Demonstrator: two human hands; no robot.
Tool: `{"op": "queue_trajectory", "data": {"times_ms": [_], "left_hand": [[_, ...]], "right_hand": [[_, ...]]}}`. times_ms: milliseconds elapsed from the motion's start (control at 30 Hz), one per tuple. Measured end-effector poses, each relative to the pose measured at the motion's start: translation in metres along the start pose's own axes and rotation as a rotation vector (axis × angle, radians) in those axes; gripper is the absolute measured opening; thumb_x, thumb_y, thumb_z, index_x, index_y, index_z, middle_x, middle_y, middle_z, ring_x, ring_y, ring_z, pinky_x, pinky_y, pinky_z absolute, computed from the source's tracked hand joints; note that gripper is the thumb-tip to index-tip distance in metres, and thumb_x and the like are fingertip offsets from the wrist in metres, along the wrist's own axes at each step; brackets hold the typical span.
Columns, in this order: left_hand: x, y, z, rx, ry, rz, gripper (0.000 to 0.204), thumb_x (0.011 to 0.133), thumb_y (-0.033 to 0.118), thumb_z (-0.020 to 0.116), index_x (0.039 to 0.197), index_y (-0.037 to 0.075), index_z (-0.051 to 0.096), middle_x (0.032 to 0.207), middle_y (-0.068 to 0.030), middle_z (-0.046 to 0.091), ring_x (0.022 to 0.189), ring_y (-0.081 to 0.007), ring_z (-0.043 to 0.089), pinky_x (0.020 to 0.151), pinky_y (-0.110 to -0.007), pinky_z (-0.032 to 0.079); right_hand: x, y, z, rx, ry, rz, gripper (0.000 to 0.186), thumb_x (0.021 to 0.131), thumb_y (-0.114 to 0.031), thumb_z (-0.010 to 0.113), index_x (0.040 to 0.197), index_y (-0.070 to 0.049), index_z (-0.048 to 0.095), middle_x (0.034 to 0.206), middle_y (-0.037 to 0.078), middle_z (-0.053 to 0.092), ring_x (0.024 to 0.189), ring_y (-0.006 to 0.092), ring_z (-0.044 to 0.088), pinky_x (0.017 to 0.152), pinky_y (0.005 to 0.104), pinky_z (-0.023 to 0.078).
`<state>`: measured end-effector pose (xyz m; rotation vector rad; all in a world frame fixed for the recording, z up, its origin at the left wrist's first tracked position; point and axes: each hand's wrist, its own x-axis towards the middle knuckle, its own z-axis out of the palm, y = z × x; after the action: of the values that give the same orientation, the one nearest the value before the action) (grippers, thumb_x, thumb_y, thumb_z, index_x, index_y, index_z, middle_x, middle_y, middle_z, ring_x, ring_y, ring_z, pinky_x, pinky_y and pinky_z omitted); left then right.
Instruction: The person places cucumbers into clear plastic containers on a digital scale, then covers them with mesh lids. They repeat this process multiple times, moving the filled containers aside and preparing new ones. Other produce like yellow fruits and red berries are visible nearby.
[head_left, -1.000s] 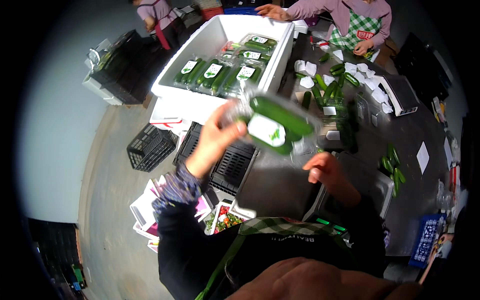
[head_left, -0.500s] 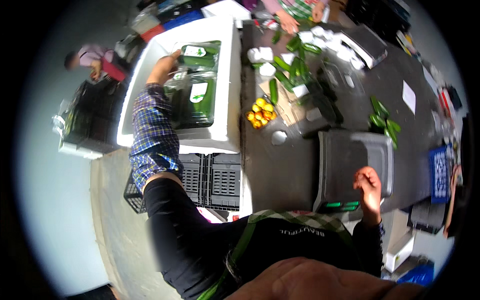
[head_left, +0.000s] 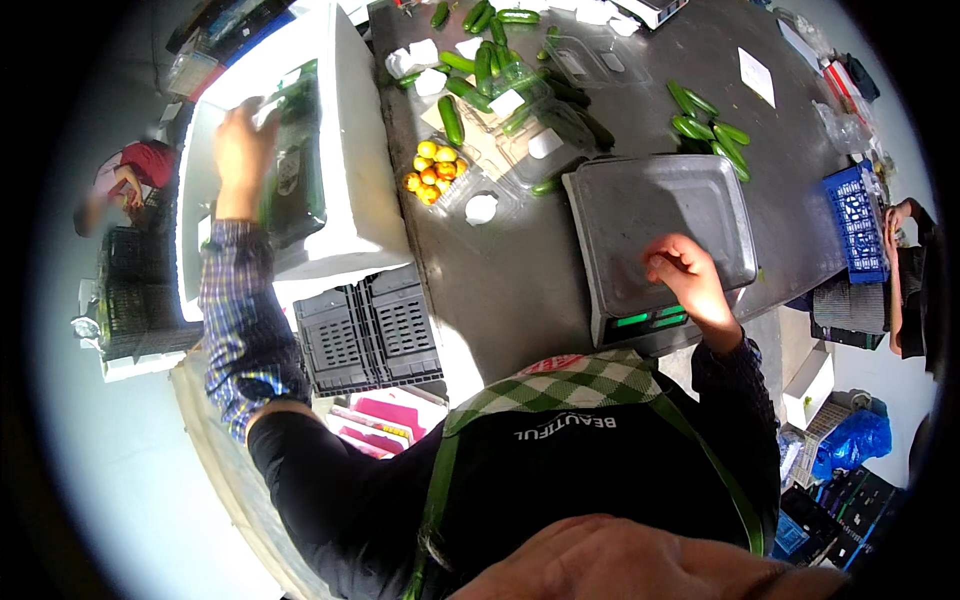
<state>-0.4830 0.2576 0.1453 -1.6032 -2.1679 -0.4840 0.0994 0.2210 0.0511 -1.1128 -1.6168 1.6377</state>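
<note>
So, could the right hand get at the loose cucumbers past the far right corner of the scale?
Probably yes: the right hand looks empty above the scale, and only its flat pan seems to lie between hand and cucumbers, with nothing tall blocking.

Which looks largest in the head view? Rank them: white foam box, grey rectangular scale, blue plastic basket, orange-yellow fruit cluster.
1. White foam box
2. Grey rectangular scale
3. Blue plastic basket
4. Orange-yellow fruit cluster

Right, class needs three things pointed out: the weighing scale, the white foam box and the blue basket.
weighing scale [head_left: 650, 205]: head view, bare top of its tray
white foam box [head_left: 362, 160]: head view, right-hand wall
blue basket [head_left: 855, 225]: head view, side wall
</note>
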Motion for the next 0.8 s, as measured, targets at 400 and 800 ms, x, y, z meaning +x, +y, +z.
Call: {"op": "queue_trajectory", "data": {"times_ms": [400,800], "left_hand": [[-0.127,0.285,0.117,0.045,-0.494,0.469,0.029,0.076,0.027,0.066,0.100,0.010,0.065,0.098,-0.0078,0.065,0.105,-0.0276,0.057,0.083,-0.044,0.047],[-0.098,0.311,0.112,-0.116,-0.152,0.433,0.015,0.073,0.015,0.064,0.085,0.008,0.060,0.085,-0.0121,0.058,0.080,-0.0283,0.055,0.070,-0.043,0.043]], "right_hand": [[0.005,0.015,-0.049,0.059,-0.195,-0.062,0.013,0.089,0.001,0.052,0.101,-0.002,0.058,0.091,0.004,0.059,0.079,0.0104,0.056,0.073,0.0250,0.047],[-0.017,0.036,-0.231,-0.082,0.128,-0.059,0.013,0.091,-0.003,0.053,0.101,-0.001,0.061,0.087,0.004,0.062,0.078,0.0098,0.058,0.070,0.0248,0.048]]}}
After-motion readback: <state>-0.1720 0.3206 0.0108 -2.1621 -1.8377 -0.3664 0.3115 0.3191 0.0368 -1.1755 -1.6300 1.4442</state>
